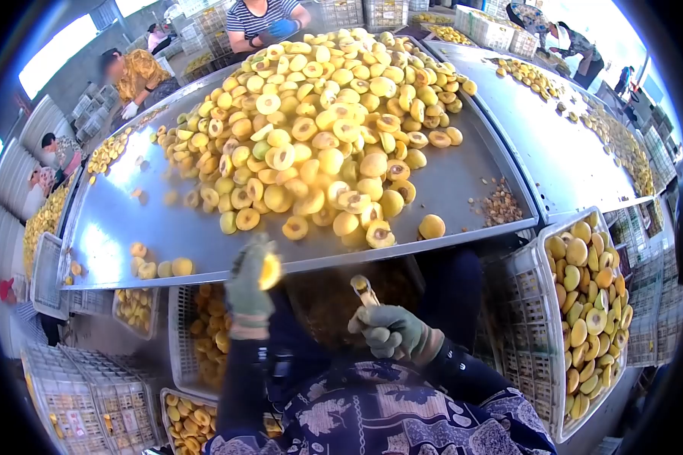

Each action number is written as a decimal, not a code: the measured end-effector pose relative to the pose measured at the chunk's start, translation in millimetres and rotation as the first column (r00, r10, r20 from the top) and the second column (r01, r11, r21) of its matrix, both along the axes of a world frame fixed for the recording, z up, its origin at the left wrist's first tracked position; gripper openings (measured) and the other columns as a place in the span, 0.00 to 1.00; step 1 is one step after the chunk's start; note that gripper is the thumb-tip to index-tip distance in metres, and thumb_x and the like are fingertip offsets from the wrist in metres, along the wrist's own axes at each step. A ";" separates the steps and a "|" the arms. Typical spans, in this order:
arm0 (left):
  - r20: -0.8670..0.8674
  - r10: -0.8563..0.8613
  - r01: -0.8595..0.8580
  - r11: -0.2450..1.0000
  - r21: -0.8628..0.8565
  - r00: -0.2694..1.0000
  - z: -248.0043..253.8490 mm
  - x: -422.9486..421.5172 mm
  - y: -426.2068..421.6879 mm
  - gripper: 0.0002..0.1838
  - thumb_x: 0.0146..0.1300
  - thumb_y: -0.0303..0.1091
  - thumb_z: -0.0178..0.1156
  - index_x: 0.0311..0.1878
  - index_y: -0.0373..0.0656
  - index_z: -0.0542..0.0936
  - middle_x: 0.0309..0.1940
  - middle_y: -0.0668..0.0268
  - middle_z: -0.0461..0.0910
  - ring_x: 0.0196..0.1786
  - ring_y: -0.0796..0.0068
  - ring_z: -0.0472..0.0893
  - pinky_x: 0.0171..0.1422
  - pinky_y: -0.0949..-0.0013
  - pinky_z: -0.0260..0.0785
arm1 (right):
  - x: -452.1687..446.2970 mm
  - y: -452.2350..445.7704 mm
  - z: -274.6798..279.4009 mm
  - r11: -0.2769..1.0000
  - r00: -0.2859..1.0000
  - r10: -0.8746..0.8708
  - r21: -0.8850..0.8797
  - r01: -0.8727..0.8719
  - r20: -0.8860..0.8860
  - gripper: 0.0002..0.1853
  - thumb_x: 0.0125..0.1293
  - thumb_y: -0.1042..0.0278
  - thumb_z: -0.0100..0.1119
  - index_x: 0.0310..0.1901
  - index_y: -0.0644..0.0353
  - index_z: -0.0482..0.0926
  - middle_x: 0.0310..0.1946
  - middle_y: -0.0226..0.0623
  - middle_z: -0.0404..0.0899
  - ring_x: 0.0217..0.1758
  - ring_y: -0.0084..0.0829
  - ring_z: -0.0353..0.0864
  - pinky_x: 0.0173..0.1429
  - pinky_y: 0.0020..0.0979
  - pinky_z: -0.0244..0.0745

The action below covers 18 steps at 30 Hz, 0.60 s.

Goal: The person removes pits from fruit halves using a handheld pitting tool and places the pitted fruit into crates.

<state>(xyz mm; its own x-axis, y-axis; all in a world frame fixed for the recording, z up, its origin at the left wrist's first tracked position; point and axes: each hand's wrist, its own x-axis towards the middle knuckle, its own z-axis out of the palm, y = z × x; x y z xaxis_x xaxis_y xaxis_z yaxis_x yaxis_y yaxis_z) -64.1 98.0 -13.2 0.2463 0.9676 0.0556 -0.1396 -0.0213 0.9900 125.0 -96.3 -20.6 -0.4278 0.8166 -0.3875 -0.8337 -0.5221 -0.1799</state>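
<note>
My left hand [250,288], in a grey-green glove and blurred by motion, is closed on a yellow peach half [270,271] near the metal table's front edge. The fruit looks like peach, though apricot is possible. My right hand [393,331], gloved too, grips a pitting spoon [364,291] by its pale handle. The tool's rounded metal end points up, just below the table edge. Beyond both hands a large heap of cut yellow fruit [303,129] covers much of the table [463,174]. A single fruit [432,227] lies close to the front rim.
Small brown pits [501,206] lie at the table's right corner. A full fruit crate [539,303] stands at my right. Another crate [180,341] with fruit sits below my left arm. Across the table is a person in a striped shirt [254,19]; other people work around.
</note>
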 end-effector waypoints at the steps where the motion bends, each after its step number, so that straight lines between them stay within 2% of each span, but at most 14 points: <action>1: -0.045 0.011 -0.009 0.999 0.042 0.999 6.8 -24.5 14.4 0.16 0.66 0.35 0.62 0.53 0.36 0.80 0.45 0.62 0.83 0.47 0.72 0.83 0.49 0.73 0.78 | 1.7 0.9 -3.5 0.991 0.989 0.052 -0.127 -0.034 0.139 0.14 0.74 0.63 0.48 0.48 0.67 0.74 0.18 0.25 0.73 0.12 0.12 0.63 0.15 0.12 0.61; 2: -0.045 0.072 -0.077 0.990 -0.119 0.996 -7.3 -53.9 39.9 0.14 0.65 0.34 0.63 0.50 0.37 0.82 0.43 0.65 0.84 0.44 0.76 0.82 0.48 0.76 0.76 | -0.1 1.1 -18.1 0.986 0.974 0.066 -0.161 -0.031 0.219 0.13 0.73 0.62 0.51 0.46 0.67 0.75 0.17 0.26 0.73 0.12 0.13 0.62 0.16 0.11 0.60; 3: -0.242 0.069 -0.076 0.997 -0.021 0.968 -9.1 -82.0 49.8 0.15 0.64 0.39 0.63 0.46 0.37 0.83 0.42 0.63 0.84 0.41 0.76 0.82 0.48 0.74 0.75 | -1.0 1.9 -22.2 0.984 0.983 0.055 -0.175 -0.023 0.176 0.14 0.73 0.62 0.51 0.45 0.66 0.75 0.17 0.26 0.73 0.11 0.13 0.62 0.16 0.11 0.60; 4: -0.594 0.090 -0.071 0.996 0.056 0.800 0.4 -97.0 61.1 0.17 0.64 0.42 0.62 0.45 0.38 0.83 0.42 0.60 0.84 0.40 0.72 0.83 0.48 0.71 0.75 | -1.1 3.9 -25.0 0.982 0.990 0.041 -0.189 -0.016 0.133 0.14 0.73 0.62 0.52 0.45 0.66 0.75 0.17 0.25 0.72 0.11 0.13 0.62 0.16 0.11 0.60; 5: -0.854 0.121 -0.036 0.992 0.119 0.507 8.9 -104.9 67.2 0.19 0.64 0.46 0.61 0.44 0.38 0.84 0.41 0.58 0.84 0.39 0.67 0.84 0.48 0.67 0.74 | -1.3 5.5 -28.3 0.978 0.996 0.026 -0.207 -0.007 0.088 0.14 0.73 0.61 0.52 0.44 0.66 0.75 0.17 0.25 0.72 0.11 0.13 0.62 0.16 0.11 0.60; 6: -0.863 0.165 0.037 0.978 0.207 0.477 7.4 -103.5 70.6 0.20 0.63 0.48 0.60 0.44 0.39 0.84 0.42 0.56 0.84 0.40 0.63 0.83 0.49 0.65 0.74 | -0.9 7.2 -34.1 0.985 0.991 0.039 -0.169 -0.017 0.128 0.13 0.72 0.62 0.53 0.43 0.65 0.76 0.20 0.27 0.72 0.15 0.14 0.64 0.16 0.11 0.60; 8: -0.863 0.260 0.195 0.908 0.372 0.433 4.5 -85.6 82.8 0.23 0.62 0.53 0.57 0.44 0.41 0.84 0.43 0.52 0.83 0.42 0.55 0.83 0.53 0.61 0.72 | -7.6 13.0 -57.4 0.987 0.999 0.029 -0.156 -0.025 0.025 0.12 0.71 0.63 0.54 0.42 0.65 0.76 0.22 0.29 0.73 0.18 0.15 0.66 0.17 0.12 0.60; 9: -0.858 0.165 0.206 0.932 0.296 0.486 14.1 -59.7 80.4 0.23 0.62 0.53 0.57 0.44 0.42 0.84 0.44 0.52 0.83 0.45 0.52 0.81 0.54 0.59 0.71 | -9.7 15.7 -63.4 0.988 1.000 0.020 -0.150 -0.023 -0.023 0.11 0.70 0.63 0.55 0.42 0.64 0.75 0.23 0.30 0.73 0.19 0.16 0.67 0.18 0.12 0.60; 10: -0.840 0.067 0.223 0.950 0.219 0.538 22.7 -30.8 75.7 0.23 0.62 0.54 0.56 0.44 0.43 0.84 0.45 0.52 0.83 0.48 0.49 0.80 0.56 0.57 0.70 | -10.6 18.8 -57.4 0.989 0.995 0.044 -0.147 -0.030 0.089 0.11 0.70 0.64 0.56 0.42 0.64 0.76 0.24 0.30 0.73 0.20 0.16 0.68 0.19 0.13 0.61; 12: -0.805 0.086 0.309 0.895 0.321 0.587 -29.5 4.3 98.7 0.24 0.61 0.54 0.56 0.49 0.44 0.82 0.46 0.50 0.82 0.52 0.49 0.79 0.58 0.56 0.69 | -13.2 23.6 -35.1 0.988 0.946 0.086 -0.146 -0.041 0.312 0.10 0.69 0.65 0.57 0.42 0.64 0.76 0.26 0.32 0.74 0.23 0.18 0.69 0.20 0.14 0.62; 14: -0.860 -0.022 0.347 0.920 0.181 0.509 -65.3 43.0 116.9 0.29 0.58 0.55 0.58 0.56 0.45 0.78 0.46 0.48 0.82 0.54 0.49 0.78 0.58 0.57 0.70 | -15.2 25.6 -22.4 0.990 0.882 0.086 -0.140 -0.023 0.463 0.10 0.68 0.64 0.58 0.41 0.64 0.76 0.27 0.33 0.75 0.23 0.18 0.71 0.21 0.16 0.63; 15: -0.891 -0.036 0.379 0.912 0.156 0.453 -60.9 56.8 113.7 0.27 0.57 0.54 0.60 0.54 0.44 0.78 0.43 0.49 0.82 0.50 0.51 0.80 0.55 0.58 0.71 | -15.2 24.9 -19.9 0.990 0.842 0.084 -0.139 -0.011 0.532 0.10 0.68 0.64 0.58 0.41 0.64 0.76 0.28 0.33 0.75 0.23 0.19 0.72 0.22 0.17 0.64; 17: -0.940 -0.060 0.440 0.892 0.100 0.335 -47.1 76.1 103.0 0.24 0.56 0.51 0.64 0.49 0.43 0.79 0.37 0.50 0.82 0.43 0.54 0.82 0.49 0.60 0.73 | -10.7 22.7 -26.1 0.991 0.906 0.025 -0.132 0.035 0.422 0.10 0.68 0.64 0.58 0.41 0.64 0.77 0.28 0.33 0.76 0.24 0.19 0.73 0.22 0.18 0.65; 18: -0.926 -0.033 0.387 0.914 0.124 0.376 -59.2 77.9 106.0 0.24 0.54 0.47 0.67 0.48 0.39 0.79 0.34 0.56 0.83 0.39 0.66 0.82 0.47 0.67 0.73 | -9.3 21.5 -29.1 0.990 0.932 -0.005 -0.129 0.055 0.363 0.11 0.67 0.64 0.58 0.41 0.64 0.77 0.29 0.33 0.76 0.24 0.20 0.74 0.23 0.19 0.66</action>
<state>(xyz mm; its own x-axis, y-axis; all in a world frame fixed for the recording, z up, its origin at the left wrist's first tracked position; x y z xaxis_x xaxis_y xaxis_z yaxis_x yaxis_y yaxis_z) 13.8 204.0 -72.4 0.5137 0.8534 -0.0881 0.7729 -0.4157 0.4795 115.7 -74.8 -49.7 -0.2144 0.7562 -0.6182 -0.7413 -0.5382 -0.4011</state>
